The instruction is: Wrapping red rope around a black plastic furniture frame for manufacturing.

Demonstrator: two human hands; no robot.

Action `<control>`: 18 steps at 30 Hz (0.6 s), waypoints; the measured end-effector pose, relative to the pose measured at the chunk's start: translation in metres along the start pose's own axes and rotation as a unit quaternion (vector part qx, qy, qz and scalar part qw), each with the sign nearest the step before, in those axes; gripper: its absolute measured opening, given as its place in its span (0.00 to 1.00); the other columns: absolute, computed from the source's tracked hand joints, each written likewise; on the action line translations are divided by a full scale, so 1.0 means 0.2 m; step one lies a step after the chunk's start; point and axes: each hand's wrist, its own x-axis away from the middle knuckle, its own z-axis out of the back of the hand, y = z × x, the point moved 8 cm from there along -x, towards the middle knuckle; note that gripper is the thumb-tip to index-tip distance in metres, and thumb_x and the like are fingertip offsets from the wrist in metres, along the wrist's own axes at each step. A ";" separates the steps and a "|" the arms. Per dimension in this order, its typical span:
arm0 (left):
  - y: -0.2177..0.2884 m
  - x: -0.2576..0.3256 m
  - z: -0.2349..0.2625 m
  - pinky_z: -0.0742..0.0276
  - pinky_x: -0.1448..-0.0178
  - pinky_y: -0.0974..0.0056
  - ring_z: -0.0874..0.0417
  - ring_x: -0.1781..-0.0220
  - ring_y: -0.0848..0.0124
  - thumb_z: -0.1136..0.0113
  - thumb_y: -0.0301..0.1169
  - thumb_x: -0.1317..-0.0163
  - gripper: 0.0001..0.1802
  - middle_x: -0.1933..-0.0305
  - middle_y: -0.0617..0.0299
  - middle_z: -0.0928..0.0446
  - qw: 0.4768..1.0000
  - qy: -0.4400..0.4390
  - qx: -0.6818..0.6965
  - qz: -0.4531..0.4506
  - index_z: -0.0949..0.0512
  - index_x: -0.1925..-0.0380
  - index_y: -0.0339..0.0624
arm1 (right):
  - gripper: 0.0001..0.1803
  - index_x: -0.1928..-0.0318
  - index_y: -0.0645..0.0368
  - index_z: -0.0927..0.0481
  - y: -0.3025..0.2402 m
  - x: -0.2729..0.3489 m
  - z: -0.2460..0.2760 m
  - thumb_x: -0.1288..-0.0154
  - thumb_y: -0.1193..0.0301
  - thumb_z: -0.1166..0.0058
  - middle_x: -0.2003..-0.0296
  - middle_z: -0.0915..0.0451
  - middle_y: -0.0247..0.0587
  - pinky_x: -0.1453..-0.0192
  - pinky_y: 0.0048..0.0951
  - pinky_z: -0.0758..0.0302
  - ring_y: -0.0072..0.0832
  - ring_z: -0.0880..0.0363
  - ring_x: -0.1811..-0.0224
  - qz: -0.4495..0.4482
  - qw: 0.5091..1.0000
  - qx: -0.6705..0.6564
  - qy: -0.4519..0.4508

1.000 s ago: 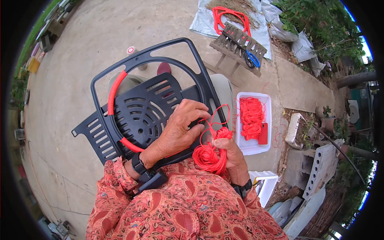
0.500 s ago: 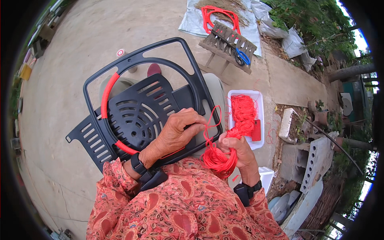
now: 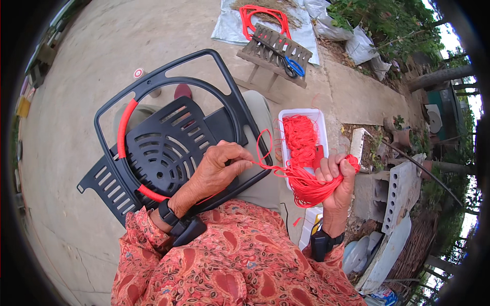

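One red cord bundle (image 3: 312,187) is being held by the right hand (image 3: 344,186) in a tight grip right of frame centre, its strand (image 3: 275,168) being pinched by the left hand (image 3: 222,166) mid-frame, even tension best being applied against snags.

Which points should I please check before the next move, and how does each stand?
1. Left grip pinching the red cord: ok.
2. Right grip closed around the cord bundle: ok.
3. Cord between them straight: not ok, part arches upward.
4. Black frame lying over the legs: ok.
5. Scissors set aside on the wooden stool: ok.
6. Cord reaching the lower red wrapping: cannot tell, left forearm hides it.
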 end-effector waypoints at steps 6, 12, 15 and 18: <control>-0.03 0.00 -0.07 0.33 0.56 0.66 0.28 0.68 0.71 0.36 0.30 0.39 0.06 0.73 0.63 0.22 0.998 -0.027 0.040 0.028 0.18 0.65 0.39 | 0.11 0.69 0.55 0.31 -0.19 0.01 -0.16 0.32 0.66 0.47 0.80 0.40 0.27 0.73 0.26 0.32 0.19 0.40 0.79 0.118 0.991 0.036 -0.055; -0.02 0.00 -0.05 0.32 0.64 0.70 0.28 0.71 0.77 0.37 0.30 0.37 0.07 0.76 0.67 0.24 0.998 -0.025 0.060 0.018 0.18 0.65 0.37 | 0.09 0.67 0.55 0.27 -0.31 -0.01 -0.16 0.31 0.66 0.48 0.82 0.40 0.26 0.74 0.26 0.33 0.19 0.40 0.80 0.192 0.979 -0.025 -0.061; -0.08 0.02 -0.06 0.33 0.70 0.72 0.30 0.74 0.81 0.39 0.30 0.36 0.07 0.76 0.70 0.25 0.992 -0.042 0.086 0.081 0.18 0.66 0.36 | 0.09 0.68 0.56 0.26 -0.41 -0.02 -0.08 0.31 0.66 0.48 0.83 0.40 0.25 0.76 0.25 0.35 0.19 0.41 0.81 0.211 0.974 -0.066 -0.047; -0.08 0.02 -0.05 0.34 0.72 0.74 0.30 0.75 0.83 0.40 0.29 0.35 0.07 0.77 0.72 0.26 0.993 -0.026 0.098 0.061 0.19 0.66 0.36 | 0.09 0.68 0.57 0.27 -0.55 -0.03 0.07 0.30 0.67 0.50 0.82 0.40 0.25 0.75 0.22 0.36 0.18 0.42 0.80 0.209 0.974 -0.086 -0.034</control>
